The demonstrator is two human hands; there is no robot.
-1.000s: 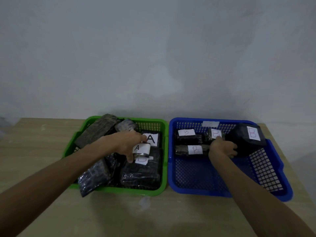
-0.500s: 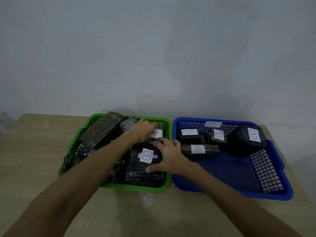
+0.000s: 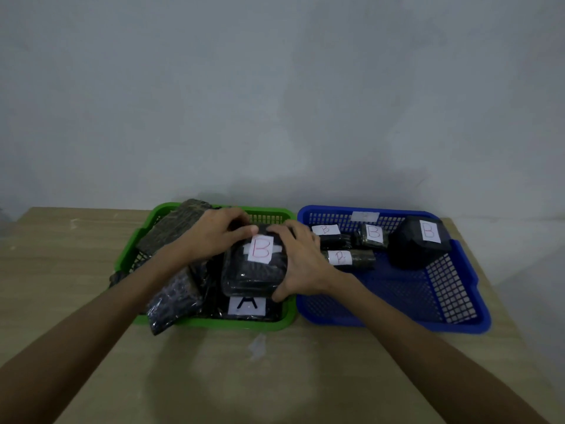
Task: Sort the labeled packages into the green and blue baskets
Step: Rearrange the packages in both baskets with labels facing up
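Gripping now: both hands wrap around one dark package marked B (image 3: 255,266) over the green basket (image 3: 146,221)
Left hand (image 3: 214,237): fingers curl over the far left edge of that package, thumb beside its white label, grasping it
Right hand (image 3: 301,261): clasps the right side of the same package, thumb low at its near corner, fingers over the top edge
Package marked B: sits atop the pile in the green basket, label face up
Package marked A (image 3: 246,306): lies beneath it at the near edge of the green basket
Other dark packages: a long one (image 3: 172,229) leans on the basket's far left corner, another (image 3: 172,298) juts over the near rim
Blue basket (image 3: 458,319): just right of the green one, rims close together, on the wooden table (image 3: 55,270)
Inside blue basket: four B-labelled packages along the far side, the largest (image 3: 419,243) at the right
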